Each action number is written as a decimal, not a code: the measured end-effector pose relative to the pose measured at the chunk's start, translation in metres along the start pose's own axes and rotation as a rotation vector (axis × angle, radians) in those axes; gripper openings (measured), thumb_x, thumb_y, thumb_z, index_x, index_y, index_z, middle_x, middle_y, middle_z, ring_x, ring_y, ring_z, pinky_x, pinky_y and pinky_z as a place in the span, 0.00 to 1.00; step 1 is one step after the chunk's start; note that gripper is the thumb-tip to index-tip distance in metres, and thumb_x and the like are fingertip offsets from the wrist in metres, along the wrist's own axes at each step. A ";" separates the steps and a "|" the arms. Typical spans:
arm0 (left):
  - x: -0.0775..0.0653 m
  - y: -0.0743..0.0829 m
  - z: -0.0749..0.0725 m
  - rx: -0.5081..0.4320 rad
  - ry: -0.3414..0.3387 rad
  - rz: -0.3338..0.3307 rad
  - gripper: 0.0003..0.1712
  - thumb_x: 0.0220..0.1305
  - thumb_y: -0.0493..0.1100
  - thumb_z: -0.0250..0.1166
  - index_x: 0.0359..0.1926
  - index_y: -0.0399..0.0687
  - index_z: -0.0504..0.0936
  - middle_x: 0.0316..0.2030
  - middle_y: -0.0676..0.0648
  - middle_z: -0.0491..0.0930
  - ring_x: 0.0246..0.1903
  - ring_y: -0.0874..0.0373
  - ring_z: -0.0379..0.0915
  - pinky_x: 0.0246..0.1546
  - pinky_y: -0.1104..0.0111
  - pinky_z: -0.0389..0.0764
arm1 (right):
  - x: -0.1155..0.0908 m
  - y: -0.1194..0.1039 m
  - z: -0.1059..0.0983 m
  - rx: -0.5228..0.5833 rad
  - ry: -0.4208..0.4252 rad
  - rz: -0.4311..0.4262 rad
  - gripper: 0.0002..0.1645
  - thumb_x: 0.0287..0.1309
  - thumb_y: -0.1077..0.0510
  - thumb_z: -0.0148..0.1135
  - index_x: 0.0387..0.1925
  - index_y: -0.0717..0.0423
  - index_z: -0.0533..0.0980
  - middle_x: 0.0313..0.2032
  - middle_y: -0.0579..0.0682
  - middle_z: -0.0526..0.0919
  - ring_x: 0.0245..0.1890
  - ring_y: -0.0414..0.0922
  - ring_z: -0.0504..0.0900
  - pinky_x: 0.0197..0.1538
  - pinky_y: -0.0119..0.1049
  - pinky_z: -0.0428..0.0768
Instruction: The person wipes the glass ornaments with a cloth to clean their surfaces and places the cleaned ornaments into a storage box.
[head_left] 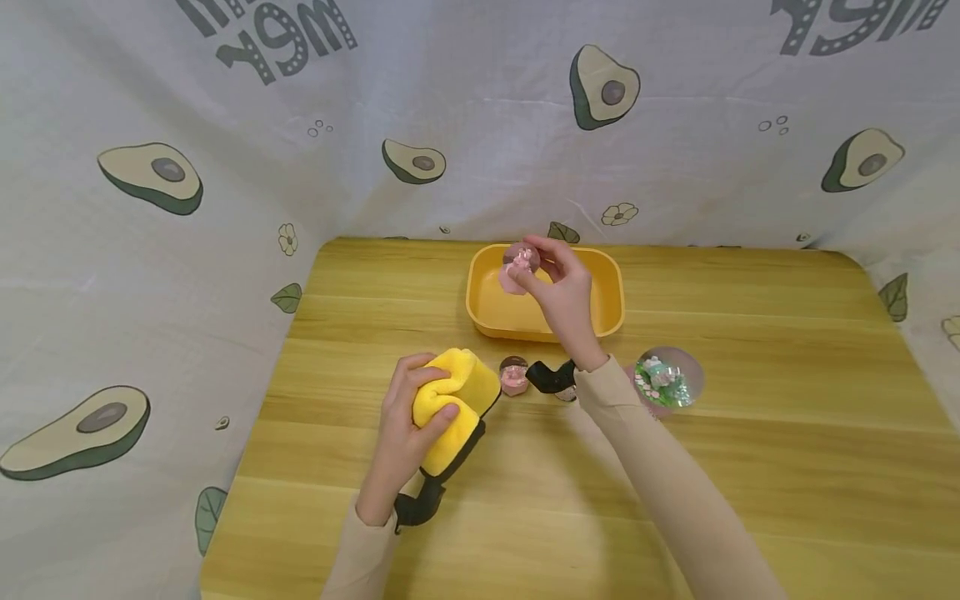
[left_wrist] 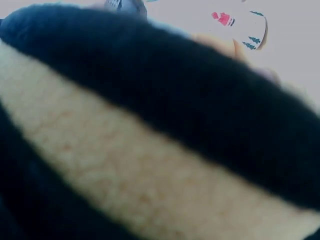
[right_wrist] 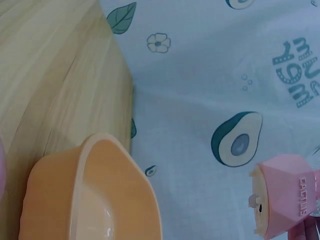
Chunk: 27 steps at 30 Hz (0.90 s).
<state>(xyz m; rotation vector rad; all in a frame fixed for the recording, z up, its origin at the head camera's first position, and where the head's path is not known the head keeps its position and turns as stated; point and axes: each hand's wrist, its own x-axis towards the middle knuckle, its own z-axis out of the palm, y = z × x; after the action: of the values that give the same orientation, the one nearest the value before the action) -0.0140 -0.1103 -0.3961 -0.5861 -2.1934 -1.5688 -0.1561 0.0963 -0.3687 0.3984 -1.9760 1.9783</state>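
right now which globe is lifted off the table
The small pink-based globe in the right hand. The small globe near the yellow cloth and the large globe rest on the table; another item behind the right wrist is mostly hidden.

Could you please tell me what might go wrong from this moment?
The small pink globe, held in the right hand above the tray, might slip and drop.
The right sleeve appears close to the large globe and might bump it.
The yellow cloth in the left hand could brush the second small globe.

Soft shadows on table (head_left: 517,517), cloth (left_wrist: 145,170) blurred
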 end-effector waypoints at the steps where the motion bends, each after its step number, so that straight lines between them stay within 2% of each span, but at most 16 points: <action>1: -0.001 0.000 0.000 0.000 0.000 -0.004 0.24 0.65 0.60 0.59 0.48 0.45 0.73 0.48 0.41 0.70 0.42 0.50 0.71 0.35 0.65 0.76 | 0.003 0.001 0.001 -0.002 0.000 0.010 0.23 0.52 0.69 0.67 0.52 0.71 0.74 0.50 0.60 0.77 0.48 0.47 0.75 0.57 0.38 0.72; 7: -0.005 -0.001 -0.001 -0.013 -0.003 -0.026 0.24 0.65 0.59 0.59 0.48 0.45 0.73 0.49 0.41 0.70 0.42 0.50 0.70 0.36 0.65 0.75 | 0.019 0.011 0.007 -0.019 0.006 0.106 0.25 0.52 0.69 0.68 0.53 0.71 0.74 0.51 0.63 0.75 0.49 0.51 0.75 0.58 0.40 0.72; 11: -0.006 0.000 -0.001 -0.028 0.005 -0.024 0.23 0.66 0.59 0.59 0.48 0.45 0.73 0.49 0.41 0.70 0.43 0.50 0.70 0.37 0.65 0.75 | 0.023 -0.001 0.014 -0.052 0.001 0.169 0.24 0.54 0.71 0.65 0.53 0.75 0.72 0.51 0.67 0.75 0.49 0.56 0.75 0.57 0.44 0.72; 14: -0.008 0.000 -0.001 -0.034 0.012 -0.013 0.22 0.66 0.57 0.60 0.48 0.44 0.73 0.50 0.41 0.71 0.42 0.49 0.70 0.37 0.65 0.75 | 0.027 0.008 0.017 -0.070 0.005 0.190 0.24 0.54 0.70 0.65 0.53 0.75 0.72 0.51 0.67 0.75 0.49 0.57 0.75 0.56 0.43 0.73; 18: -0.010 -0.001 0.000 -0.033 0.012 -0.023 0.22 0.66 0.57 0.60 0.48 0.44 0.73 0.49 0.41 0.71 0.42 0.49 0.70 0.37 0.65 0.75 | 0.037 0.038 0.017 -0.079 0.022 0.212 0.25 0.53 0.66 0.68 0.53 0.70 0.74 0.51 0.62 0.77 0.48 0.53 0.76 0.53 0.36 0.75; 27: -0.015 -0.002 -0.001 -0.029 0.016 -0.035 0.23 0.66 0.58 0.59 0.48 0.45 0.74 0.49 0.41 0.71 0.42 0.50 0.70 0.36 0.65 0.75 | 0.047 0.059 0.020 -0.147 0.013 0.309 0.24 0.52 0.67 0.68 0.52 0.70 0.75 0.48 0.60 0.79 0.45 0.50 0.76 0.48 0.33 0.75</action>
<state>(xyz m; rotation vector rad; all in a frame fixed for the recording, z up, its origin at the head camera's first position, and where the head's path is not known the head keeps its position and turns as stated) -0.0029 -0.1135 -0.4054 -0.5445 -2.1840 -1.6196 -0.2241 0.0777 -0.4031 0.0458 -2.2699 1.9813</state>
